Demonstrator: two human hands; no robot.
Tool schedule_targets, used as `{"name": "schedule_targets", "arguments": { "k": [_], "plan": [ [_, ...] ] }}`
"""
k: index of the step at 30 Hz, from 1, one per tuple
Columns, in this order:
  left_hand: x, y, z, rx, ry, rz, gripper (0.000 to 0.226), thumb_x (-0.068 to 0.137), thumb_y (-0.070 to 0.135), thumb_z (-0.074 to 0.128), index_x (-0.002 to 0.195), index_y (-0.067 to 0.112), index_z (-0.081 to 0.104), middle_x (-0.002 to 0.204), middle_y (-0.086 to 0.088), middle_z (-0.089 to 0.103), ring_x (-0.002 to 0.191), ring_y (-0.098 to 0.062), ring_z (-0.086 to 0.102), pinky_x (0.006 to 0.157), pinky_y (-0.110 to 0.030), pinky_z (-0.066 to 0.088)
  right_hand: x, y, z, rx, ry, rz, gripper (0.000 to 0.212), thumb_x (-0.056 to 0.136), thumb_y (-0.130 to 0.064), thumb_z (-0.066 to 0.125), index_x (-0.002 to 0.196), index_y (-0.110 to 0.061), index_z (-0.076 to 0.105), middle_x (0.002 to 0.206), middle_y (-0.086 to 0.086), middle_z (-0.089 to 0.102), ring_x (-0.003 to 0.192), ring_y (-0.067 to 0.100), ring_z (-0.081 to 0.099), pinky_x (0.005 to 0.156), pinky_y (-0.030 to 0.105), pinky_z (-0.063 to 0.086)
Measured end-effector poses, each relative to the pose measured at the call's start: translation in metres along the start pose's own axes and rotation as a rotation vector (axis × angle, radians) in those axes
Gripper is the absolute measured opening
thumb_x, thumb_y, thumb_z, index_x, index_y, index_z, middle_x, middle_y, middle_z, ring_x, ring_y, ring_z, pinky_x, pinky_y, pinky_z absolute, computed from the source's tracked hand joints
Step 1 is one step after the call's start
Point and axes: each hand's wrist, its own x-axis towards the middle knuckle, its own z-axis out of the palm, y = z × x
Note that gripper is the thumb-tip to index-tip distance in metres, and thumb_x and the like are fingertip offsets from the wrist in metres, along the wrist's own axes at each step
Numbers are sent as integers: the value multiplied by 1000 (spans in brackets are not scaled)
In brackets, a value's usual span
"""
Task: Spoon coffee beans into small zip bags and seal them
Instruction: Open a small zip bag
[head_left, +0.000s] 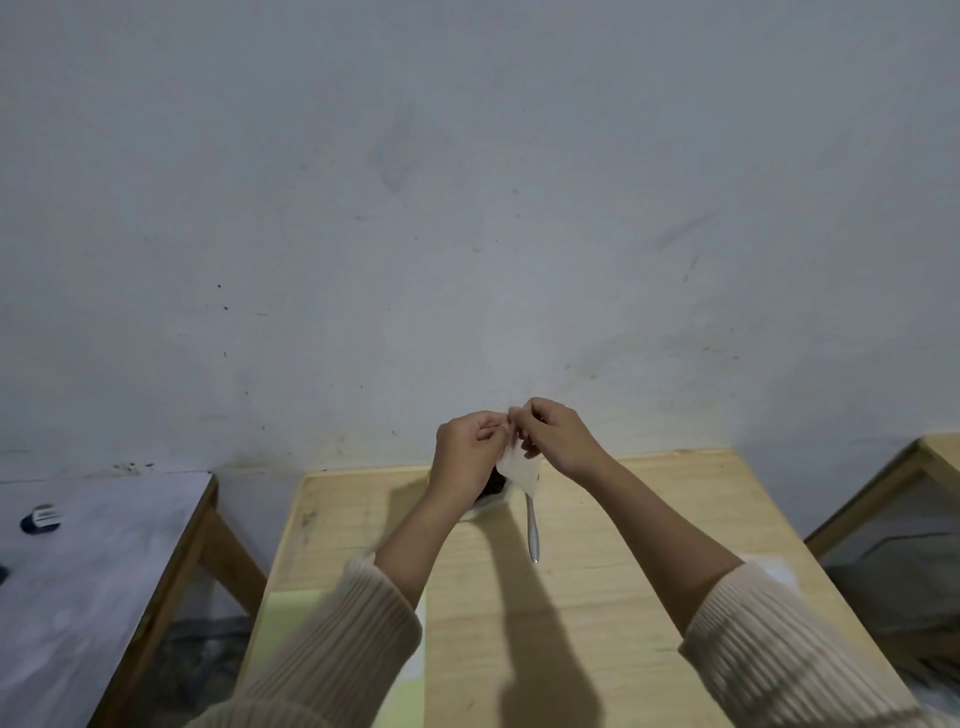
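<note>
A small pale zip bag (521, 469) hangs in the air over the far part of the wooden table (623, 519). My left hand (467, 451) and my right hand (558, 439) both pinch its top edge, fingertips close together. Right below the hands stands a white bowl (480, 510) with dark coffee beans (492, 487), mostly hidden behind my left wrist. A metal spoon (532, 530) lies with its handle pointing toward me, its head at the bowl and hidden under the bag.
A pale yellow sheet (283, 623) lies on the table's near left, under my left sleeve. A white flat thing (776, 569) sits by my right sleeve. A grey-topped table (93, 571) with a dark object (41, 518) stands left; another wooden frame (914, 493) stands right.
</note>
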Motion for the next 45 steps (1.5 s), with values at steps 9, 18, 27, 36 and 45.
{"name": "schedule_targets", "arguments": {
  "k": [9,18,27,36,45],
  "plan": [
    [0,-9,-6,81,107,79,14,88,6,59,97,4,70,84,0,69,80,-1,64,78,-15,51,-7,4,5,-117,33,-63,29,93,-11,41,64,-9,40,62,3,42,59,16,43,58,25,39],
    [-1,-4,3,160,172,96,19,88,3,56,101,0,69,92,-9,71,85,-14,66,81,-22,51,-10,5,10,-80,101,-47,24,89,-8,42,66,-7,44,63,7,43,55,14,43,57,29,40],
    [-10,-2,9,90,100,42,25,90,4,55,113,3,64,95,-3,68,89,-9,62,82,-15,48,-20,13,12,38,256,-81,17,87,-12,60,103,-15,61,75,8,67,73,23,66,59,21,50],
    [-17,-7,15,214,74,59,13,86,1,55,83,4,68,70,-6,57,68,-16,53,75,-42,51,-25,16,16,-28,393,-69,13,83,2,59,86,3,72,75,17,72,55,-4,60,60,5,44],
    [-19,-13,13,265,90,69,18,84,1,56,96,0,70,78,-13,69,75,-25,64,72,-39,54,-27,18,21,-31,402,-15,17,82,3,59,91,-1,73,85,12,72,68,16,66,75,24,55]
  ]
}}
